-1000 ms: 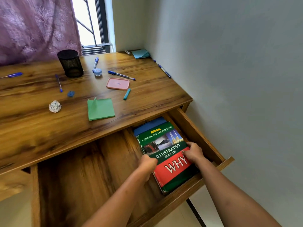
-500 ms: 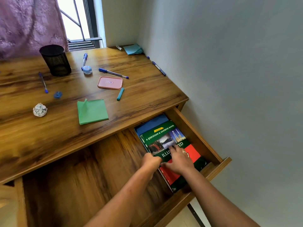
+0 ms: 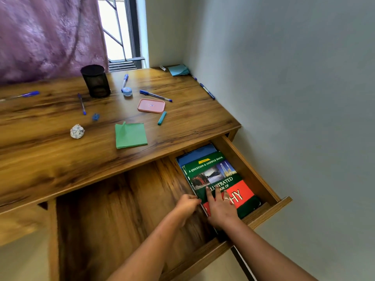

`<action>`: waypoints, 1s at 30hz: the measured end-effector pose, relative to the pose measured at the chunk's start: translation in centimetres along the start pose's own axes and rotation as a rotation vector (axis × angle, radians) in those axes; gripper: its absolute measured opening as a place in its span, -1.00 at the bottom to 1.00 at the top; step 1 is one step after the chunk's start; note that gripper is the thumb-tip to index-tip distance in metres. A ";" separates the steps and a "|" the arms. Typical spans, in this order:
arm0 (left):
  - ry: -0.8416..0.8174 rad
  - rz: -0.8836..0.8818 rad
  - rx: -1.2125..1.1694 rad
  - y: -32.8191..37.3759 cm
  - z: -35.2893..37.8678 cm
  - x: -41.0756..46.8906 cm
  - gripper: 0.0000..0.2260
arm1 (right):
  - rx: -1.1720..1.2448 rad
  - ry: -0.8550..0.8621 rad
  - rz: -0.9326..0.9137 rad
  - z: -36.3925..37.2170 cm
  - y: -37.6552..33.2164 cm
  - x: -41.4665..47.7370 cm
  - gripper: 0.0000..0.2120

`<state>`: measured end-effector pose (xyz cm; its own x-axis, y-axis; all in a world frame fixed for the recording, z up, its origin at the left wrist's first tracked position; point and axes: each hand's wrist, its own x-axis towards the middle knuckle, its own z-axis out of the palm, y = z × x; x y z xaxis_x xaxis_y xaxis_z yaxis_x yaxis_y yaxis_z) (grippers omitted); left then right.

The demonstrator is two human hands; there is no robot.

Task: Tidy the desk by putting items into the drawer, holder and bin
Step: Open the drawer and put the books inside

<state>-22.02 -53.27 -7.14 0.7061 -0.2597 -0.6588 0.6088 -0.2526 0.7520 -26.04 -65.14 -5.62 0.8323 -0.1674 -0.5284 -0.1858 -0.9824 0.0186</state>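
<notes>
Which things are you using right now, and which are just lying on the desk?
In use: green book, drawer, left hand, right hand.
Lying about: black holder, paper ball, green notes, pink case, teal marker.

Left hand point(image 3: 187, 205) bare, forearm bare to frame edge. Right hand point(image 3: 220, 209) likewise, with one thin pale ring point(image 3: 225, 198) on a finger; metal not resolvable.

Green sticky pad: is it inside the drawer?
No, the green sticky pad lies flat on the desk top, outside the open drawer.
</notes>
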 end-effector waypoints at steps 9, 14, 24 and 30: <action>0.222 -0.061 0.142 -4.8 1.5 -6.7 -0.76 | 0.020 0.051 -0.224 0.1 0.9 -3.7 -0.41; 0.256 0.032 0.520 -5.9 2.1 -11.4 -0.70 | 0.151 0.111 -0.343 0.3 2.0 -6.2 -0.64; 0.785 0.309 1.075 -10.2 2.2 -16.3 -0.56 | 0.026 0.326 -0.561 2.6 3.1 -7.9 -0.54; 0.741 0.246 1.100 -10.2 1.9 -15.7 -0.53 | -0.021 0.304 -0.550 2.4 3.0 -6.3 -0.43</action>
<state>-39.99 -48.42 -4.52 0.9945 0.0661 -0.0815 0.0821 -0.9739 0.2117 -33.07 -66.82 -4.33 0.9150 0.3500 -0.2005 0.3195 -0.9323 -0.1693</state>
